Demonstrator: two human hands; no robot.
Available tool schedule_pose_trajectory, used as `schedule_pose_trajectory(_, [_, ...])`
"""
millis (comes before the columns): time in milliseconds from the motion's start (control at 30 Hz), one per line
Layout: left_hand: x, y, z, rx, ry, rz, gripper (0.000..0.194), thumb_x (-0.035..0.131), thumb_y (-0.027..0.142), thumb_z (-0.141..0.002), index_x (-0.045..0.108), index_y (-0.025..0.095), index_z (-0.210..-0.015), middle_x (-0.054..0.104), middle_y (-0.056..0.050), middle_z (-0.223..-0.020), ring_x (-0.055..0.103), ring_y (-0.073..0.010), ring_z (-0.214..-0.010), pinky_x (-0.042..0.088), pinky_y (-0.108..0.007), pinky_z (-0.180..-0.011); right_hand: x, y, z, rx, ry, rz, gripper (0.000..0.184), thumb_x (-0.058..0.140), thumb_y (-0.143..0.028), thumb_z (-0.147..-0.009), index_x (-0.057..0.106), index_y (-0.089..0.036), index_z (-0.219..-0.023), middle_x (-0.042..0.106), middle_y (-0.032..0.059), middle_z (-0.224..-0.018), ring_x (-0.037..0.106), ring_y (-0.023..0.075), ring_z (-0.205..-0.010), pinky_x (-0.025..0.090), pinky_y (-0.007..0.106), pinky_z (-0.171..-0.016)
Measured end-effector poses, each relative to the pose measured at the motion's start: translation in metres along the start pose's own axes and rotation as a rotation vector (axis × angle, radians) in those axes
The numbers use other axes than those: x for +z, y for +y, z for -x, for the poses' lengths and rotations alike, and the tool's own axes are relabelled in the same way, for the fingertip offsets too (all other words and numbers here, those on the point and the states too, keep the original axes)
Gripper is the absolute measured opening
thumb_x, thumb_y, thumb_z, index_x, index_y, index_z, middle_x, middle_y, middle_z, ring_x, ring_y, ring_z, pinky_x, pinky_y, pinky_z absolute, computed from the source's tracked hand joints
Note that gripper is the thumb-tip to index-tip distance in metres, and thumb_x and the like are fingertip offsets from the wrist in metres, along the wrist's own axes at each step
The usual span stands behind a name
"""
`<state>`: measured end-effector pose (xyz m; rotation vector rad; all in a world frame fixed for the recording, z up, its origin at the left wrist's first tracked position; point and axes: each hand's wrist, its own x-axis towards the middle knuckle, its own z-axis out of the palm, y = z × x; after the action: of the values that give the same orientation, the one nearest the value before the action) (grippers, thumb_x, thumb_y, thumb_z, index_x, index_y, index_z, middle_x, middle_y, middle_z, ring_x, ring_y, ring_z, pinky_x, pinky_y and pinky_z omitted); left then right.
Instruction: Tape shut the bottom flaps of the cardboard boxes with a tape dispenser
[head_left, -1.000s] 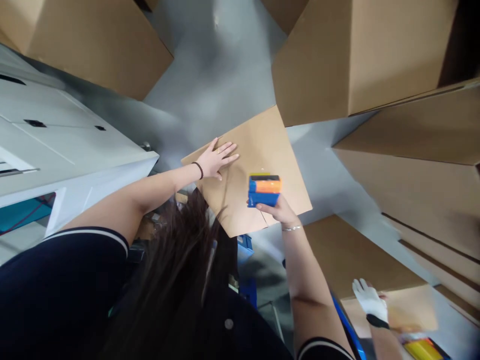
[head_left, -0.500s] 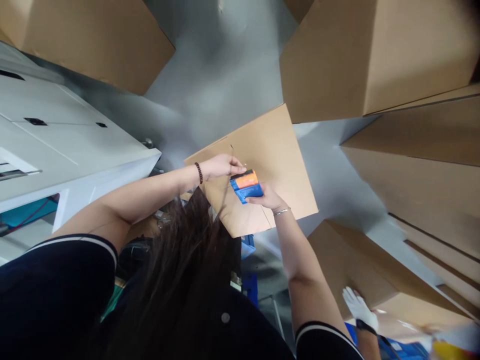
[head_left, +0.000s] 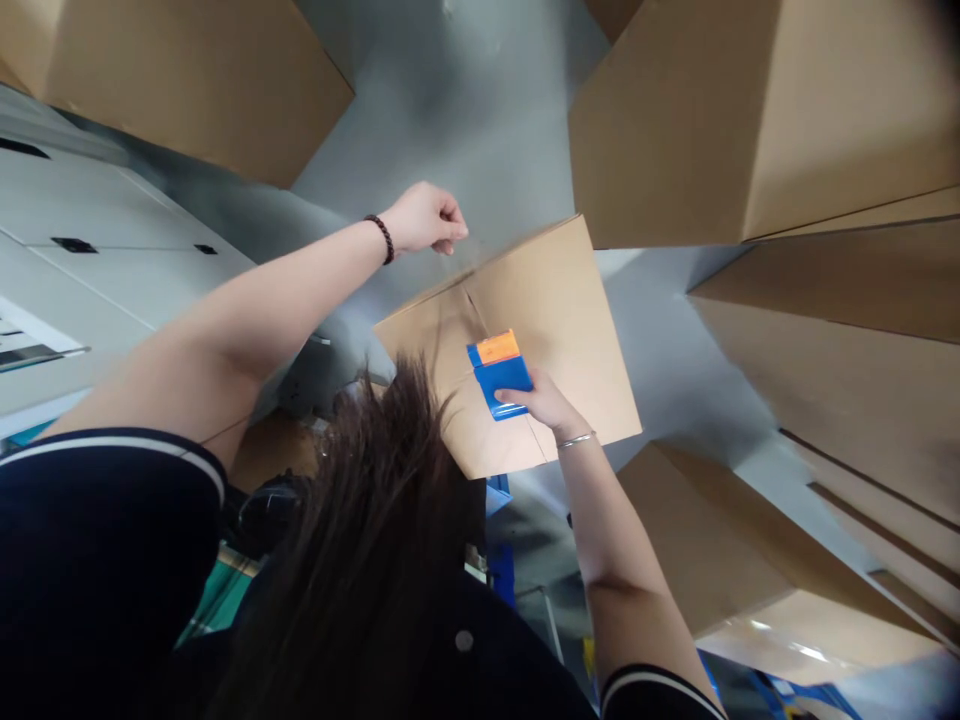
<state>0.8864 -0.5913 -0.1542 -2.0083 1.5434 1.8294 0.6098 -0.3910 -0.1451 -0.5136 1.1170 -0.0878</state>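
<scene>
A flat blue and orange packet (head_left: 501, 378) is gripped in my right hand (head_left: 546, 402), with the thumb across its lower part. It is over the top of a closed cardboard box (head_left: 566, 325); whether the two touch is hard to tell. My left hand (head_left: 429, 218) is up beyond the box's far edge, apart from the packet. Its fingers are pinched together, and anything between them is too small to make out. A dark slit and a thin seam line run across the box top.
Large cardboard boxes stand at the upper left (head_left: 195, 85), upper right (head_left: 667, 130) and lower right (head_left: 720, 540). A white cabinet (head_left: 112, 215) is on the left. Grey floor (head_left: 450, 120) shows between them. Blue crates are partly visible low on the right.
My left hand has moved up and away from the packet it was touching. The packet has turned slightly and shifted down a little. A gloved hand at the lower right has left view.
</scene>
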Motion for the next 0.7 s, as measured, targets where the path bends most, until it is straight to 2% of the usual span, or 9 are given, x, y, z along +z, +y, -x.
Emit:
schedule_pose_trajectory(100, [0.003, -0.023, -0.023, -0.005, -0.009, -0.016, 0.010, 0.070, 0.014, -0.082, 0.068, 0.005, -0.087, 0.061, -0.003, -0.069, 0.069, -0.0184, -0.080, 0.051, -0.040, -0.087, 0.007, -0.014, -0.012, 0.062, 0.024, -0.060, 0.039, 0.083, -0.034, -0.055, 0.068, -0.016, -0.086, 0.070, 0.0029, -0.081, 0.064, 0.0189, -0.071, 0.055, 0.031, -0.066])
schedule_pose_trajectory(200, [0.011, -0.050, -0.044, 0.033, -0.056, -0.003, 0.026, 0.080, 0.021, -0.075, 0.068, 0.006, -0.093, 0.066, -0.005, -0.080, 0.067, -0.0171, -0.087, 0.049, -0.040, -0.093, 0.010, -0.025, -0.023, 0.096, 0.042, -0.136, 0.043, 0.083, -0.030, -0.051, 0.069, -0.017, -0.089, 0.072, 0.0032, -0.086, 0.066, 0.0194, -0.075, 0.056, 0.031, -0.069])
schedule_pose_trajectory(267, [0.021, -0.065, -0.054, 0.033, -0.053, -0.017, 0.037, 0.084, 0.023, -0.070, 0.067, 0.005, -0.099, 0.068, -0.007, -0.087, 0.065, -0.0166, -0.090, 0.049, -0.038, -0.094, 0.010, -0.028, -0.028, 0.127, 0.053, -0.146, 0.043, 0.083, -0.029, -0.051, 0.070, -0.016, -0.090, 0.072, 0.0035, -0.087, 0.067, 0.0200, -0.077, 0.057, 0.030, -0.070])
schedule_pose_trajectory(367, [0.046, -0.086, -0.063, 0.033, -0.046, -0.095, 0.051, 0.083, 0.029, -0.070, 0.067, 0.009, -0.113, 0.068, -0.014, -0.111, 0.063, -0.0228, -0.107, 0.047, -0.038, -0.099, 0.007, -0.028, -0.030, 0.165, 0.070, -0.109, 0.044, 0.083, -0.032, -0.052, 0.070, -0.015, -0.090, 0.073, 0.0044, -0.087, 0.067, 0.0215, -0.077, 0.057, 0.031, -0.068])
schedule_pose_trajectory(433, [0.065, -0.098, -0.065, 0.003, -0.029, -0.146, 0.063, 0.076, 0.038, -0.076, 0.059, 0.014, -0.131, 0.057, -0.017, -0.134, 0.054, -0.0275, -0.125, 0.042, -0.040, -0.106, 0.006, -0.026, -0.029, 0.178, 0.074, -0.092, 0.044, 0.083, -0.033, -0.052, 0.070, -0.016, -0.090, 0.073, 0.0049, -0.087, 0.067, 0.0222, -0.076, 0.057, 0.032, -0.066])
schedule_pose_trajectory(500, [0.080, -0.109, -0.066, -0.078, 0.030, -0.188, 0.069, 0.069, 0.044, -0.081, 0.051, 0.014, -0.140, 0.049, -0.020, -0.143, 0.048, -0.0307, -0.132, 0.039, -0.043, -0.109, 0.004, -0.025, -0.028, 0.176, 0.066, -0.093, 0.044, 0.083, -0.033, -0.052, 0.070, -0.016, -0.091, 0.073, 0.0053, -0.088, 0.067, 0.0227, -0.077, 0.057, 0.033, -0.067])
schedule_pose_trajectory(600, [0.093, -0.114, -0.063, -0.125, 0.153, -0.201, 0.057, 0.059, 0.052, -0.087, 0.063, 0.011, -0.126, 0.059, -0.020, -0.131, 0.056, -0.0305, -0.123, 0.039, -0.041, -0.108, 0.004, -0.024, -0.028, 0.156, 0.050, -0.108, 0.046, 0.084, -0.033, -0.053, 0.070, -0.015, -0.093, 0.073, 0.0055, -0.091, 0.068, 0.0228, -0.080, 0.057, 0.033, -0.070])
schedule_pose_trajectory(633, [0.094, -0.112, -0.061, -0.092, 0.159, -0.180, 0.056, 0.051, 0.056, -0.090, 0.067, 0.011, -0.120, 0.064, -0.018, -0.124, 0.059, -0.0284, -0.118, 0.040, -0.039, -0.106, 0.004, -0.024, -0.029, 0.150, 0.048, -0.113, 0.046, 0.084, -0.033, -0.053, 0.070, -0.015, -0.094, 0.073, 0.0055, -0.092, 0.068, 0.0227, -0.080, 0.058, 0.033, -0.071])
schedule_pose_trajectory(700, [0.094, -0.106, -0.052, 0.022, 0.114, -0.139, 0.067, 0.028, 0.062, -0.097, 0.070, 0.013, -0.114, 0.068, -0.015, -0.113, 0.063, -0.0244, -0.110, 0.042, -0.036, -0.103, 0.004, -0.023, -0.030, 0.156, 0.045, -0.121, 0.048, 0.085, -0.032, -0.052, 0.071, -0.014, -0.094, 0.073, 0.0057, -0.092, 0.068, 0.0227, -0.081, 0.058, 0.033, -0.072])
